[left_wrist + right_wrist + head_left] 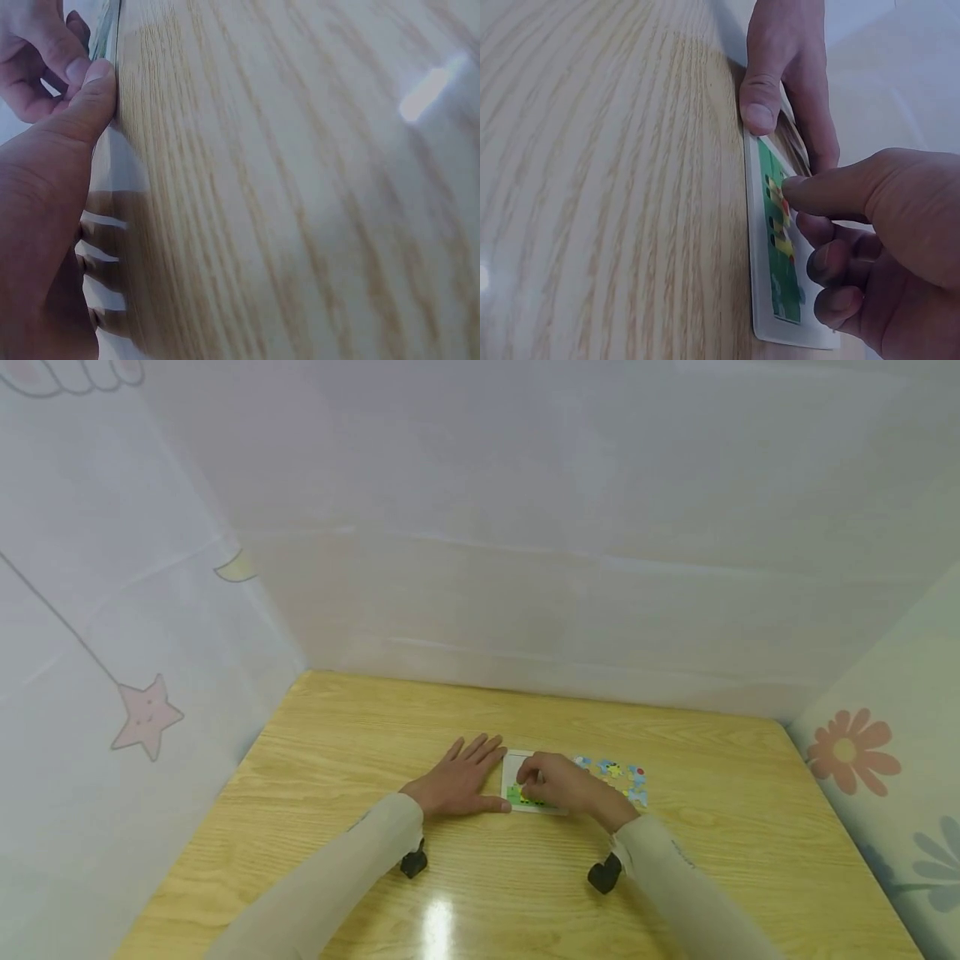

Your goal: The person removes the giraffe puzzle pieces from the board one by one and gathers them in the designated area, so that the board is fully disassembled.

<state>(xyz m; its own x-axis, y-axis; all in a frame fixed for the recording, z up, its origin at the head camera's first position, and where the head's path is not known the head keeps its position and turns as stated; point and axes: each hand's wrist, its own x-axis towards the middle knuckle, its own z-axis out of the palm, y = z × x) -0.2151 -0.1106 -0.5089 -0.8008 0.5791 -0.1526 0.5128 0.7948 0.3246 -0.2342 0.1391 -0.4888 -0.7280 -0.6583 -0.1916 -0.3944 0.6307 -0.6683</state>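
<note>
Sleeves: pale, L sleeve (322, 877) + R sleeve (690, 885), both reach in from the near side; black gadget (414, 860) at L wrist, another at R.
Glare: bright spot (438, 927) on near part of table.
L hand (456, 783): nothing grasped; palm down, fingers spread, thumb tip touching near L corner of board, index tip by far L corner.
R hand (561, 782): over board, fingers bent, thumb + fingertips at the pic strip; can't tell if a pc is pinched.
Puzzle board (760, 285): flat on table betw. the hands, white rim, partly hidden by R hand.
Pic strip (786, 281): along board's near side, green w/ yellow + red bits.
Loose pcs (637, 777): on table just R of board, mostly blue, some yellow, one w/ red dot; some hidden behind R hand.
Table (375, 735): light wood grain.
Side sheets: pink star (147, 717) L; red flower (853, 751) R.
Back sheet (525, 568): pale, creased, behind table's far edge.
</note>
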